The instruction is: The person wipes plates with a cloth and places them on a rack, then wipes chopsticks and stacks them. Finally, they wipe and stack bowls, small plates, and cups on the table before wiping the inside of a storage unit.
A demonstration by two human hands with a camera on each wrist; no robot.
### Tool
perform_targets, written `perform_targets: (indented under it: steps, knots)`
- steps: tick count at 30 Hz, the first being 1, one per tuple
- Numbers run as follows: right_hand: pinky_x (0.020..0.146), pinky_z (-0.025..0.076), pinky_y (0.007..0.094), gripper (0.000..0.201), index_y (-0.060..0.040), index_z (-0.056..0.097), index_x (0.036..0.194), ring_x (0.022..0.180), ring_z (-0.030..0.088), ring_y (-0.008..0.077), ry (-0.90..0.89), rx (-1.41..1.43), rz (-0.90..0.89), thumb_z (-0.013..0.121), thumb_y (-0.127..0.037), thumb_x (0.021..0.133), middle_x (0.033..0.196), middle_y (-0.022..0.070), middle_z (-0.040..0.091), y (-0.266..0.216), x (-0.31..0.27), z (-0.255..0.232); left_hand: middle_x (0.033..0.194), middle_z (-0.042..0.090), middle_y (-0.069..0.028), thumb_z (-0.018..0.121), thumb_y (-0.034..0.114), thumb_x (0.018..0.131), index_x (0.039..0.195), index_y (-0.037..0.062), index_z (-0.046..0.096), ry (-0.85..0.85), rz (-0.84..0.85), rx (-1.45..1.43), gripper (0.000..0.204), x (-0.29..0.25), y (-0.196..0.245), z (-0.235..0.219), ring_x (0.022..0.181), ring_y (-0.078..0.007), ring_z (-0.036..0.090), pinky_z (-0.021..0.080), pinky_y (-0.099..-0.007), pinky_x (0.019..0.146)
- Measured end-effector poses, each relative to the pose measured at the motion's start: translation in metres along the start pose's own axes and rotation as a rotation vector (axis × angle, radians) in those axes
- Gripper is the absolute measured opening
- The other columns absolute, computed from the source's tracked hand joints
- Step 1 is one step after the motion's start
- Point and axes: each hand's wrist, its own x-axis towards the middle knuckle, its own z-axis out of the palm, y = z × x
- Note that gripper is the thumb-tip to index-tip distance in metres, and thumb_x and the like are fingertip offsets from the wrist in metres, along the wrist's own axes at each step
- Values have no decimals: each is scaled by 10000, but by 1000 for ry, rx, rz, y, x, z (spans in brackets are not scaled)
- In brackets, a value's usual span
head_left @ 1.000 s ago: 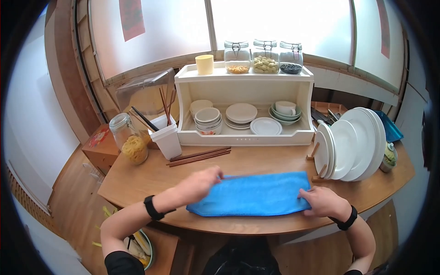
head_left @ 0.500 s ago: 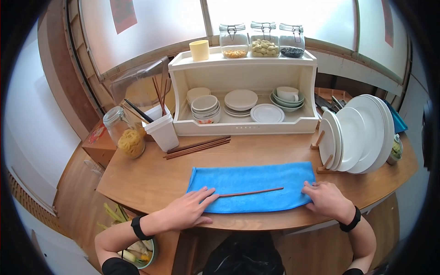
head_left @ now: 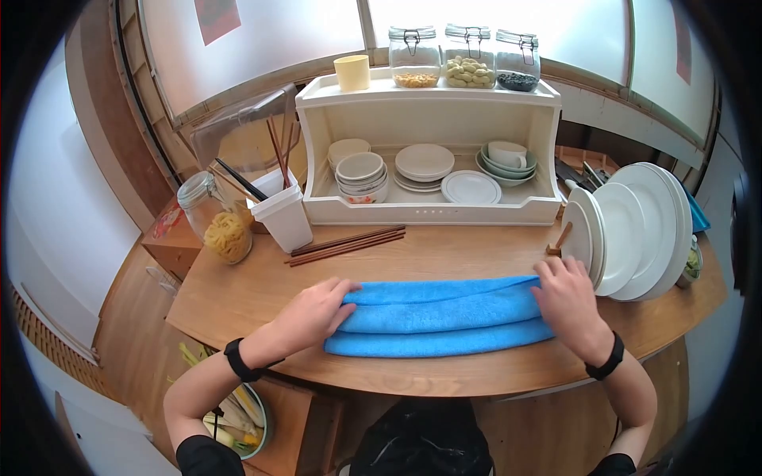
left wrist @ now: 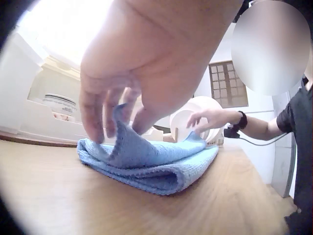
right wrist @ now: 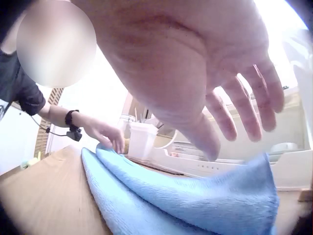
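A blue towel [head_left: 436, 313] lies folded in a long strip along the front of the table, its layers stacked in lengthwise ridges. At its left end is my left hand [head_left: 311, 308], fingers bent loosely over the far edge. In the left wrist view a towel flap [left wrist: 124, 139] stands up between the thumb and fingers, with gaps around it. My right hand [head_left: 570, 305] hovers at the right end, its fingers [right wrist: 247, 112] spread and relaxed above the cloth. No chopstick shows on the towel; the folded cloth covers its inside.
Chopsticks [head_left: 348, 246] lie behind the towel, beside a white holder [head_left: 283, 218] and a pasta jar [head_left: 226, 230]. A white shelf [head_left: 429, 214] with bowls and plates stands at the back. Upright plates [head_left: 623, 238] fill a rack close to my right hand.
The flat towel has been folded over lengthwise into a narrower, layered strip. The single chopstick seen lying on it has gone from sight. Both hands have moved up to its far edge.
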Motion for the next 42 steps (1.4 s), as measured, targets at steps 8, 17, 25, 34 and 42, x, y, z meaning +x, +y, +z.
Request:
perform_targets:
  steps: [8,17,25,34,42]
  knots:
    - [795,528,403,147,-15,621,933,931,617,309,-180,385,-417,657,-92,814,942,141,620,-99,31,35,1039,606,-137,698,245,890,1135,45,591,-45,286,163,333,27,45,53,993,-317,623,540,-416,786]
    - [792,564,434,172,-16,576,975,928,634,332,-311,442,-381,625,-29,810,964,144,622,-85,25,54,958,612,-141,667,168,915,1051,50,586,-94,128,138,197,15,15,50,940,-340,626,527,-446,805]
    - [814,516,442,82,-17,574,938,913,606,371,-369,476,-253,600,-47,867,942,163,607,-6,-9,43,1021,638,-143,700,160,893,1062,54,628,-48,77,154,211,-26,-21,26,986,-341,621,516,-420,860]
    - [791,539,442,76,-10,595,927,929,639,360,-418,346,-290,606,-19,853,960,173,635,-19,1,37,952,611,-94,625,173,906,1043,88,605,-36,184,522,163,-12,1,33,924,-278,627,481,-402,793]
    - [771,561,399,142,-26,643,966,918,680,295,-390,109,-444,625,-110,852,972,143,660,-95,22,41,910,588,-89,594,140,874,1039,72,583,18,204,523,179,23,53,77,846,-258,632,498,-397,753]
